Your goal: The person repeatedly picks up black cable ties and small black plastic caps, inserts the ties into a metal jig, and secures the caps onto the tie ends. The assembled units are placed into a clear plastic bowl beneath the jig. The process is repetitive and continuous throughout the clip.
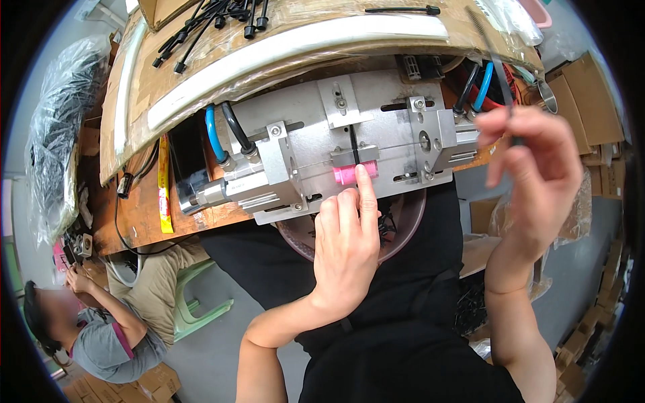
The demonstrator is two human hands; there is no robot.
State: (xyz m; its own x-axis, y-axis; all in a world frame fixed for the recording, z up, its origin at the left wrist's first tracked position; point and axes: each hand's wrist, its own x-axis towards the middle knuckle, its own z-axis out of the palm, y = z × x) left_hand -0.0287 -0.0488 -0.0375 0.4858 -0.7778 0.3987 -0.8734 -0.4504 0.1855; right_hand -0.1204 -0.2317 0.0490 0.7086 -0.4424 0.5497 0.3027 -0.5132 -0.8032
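My left hand (349, 242) reaches over the front of a metal fixture (312, 127). Its index finger is stretched out, the tip on a pink block (346, 174) where a short black rod (355, 144) lies; the other fingers are loosely curled and the thumb is hidden. Off to the right, my right hand (537, 161) is raised with fingers pinched round a long thin black rod (497, 60), slightly blurred, its upper end pointing up and left. Metal blocks with cylinders flank the pink block on the fixture.
Several black capped rods (218, 20) lie on a plastic-wrapped cardboard shelf (269, 74) above the fixture. Blue and black hoses (215, 134) run to it. Below the bench is a bowl (403, 238) with dark pieces. A co-worker (114, 336) sits at the left near a green stool (191, 302).
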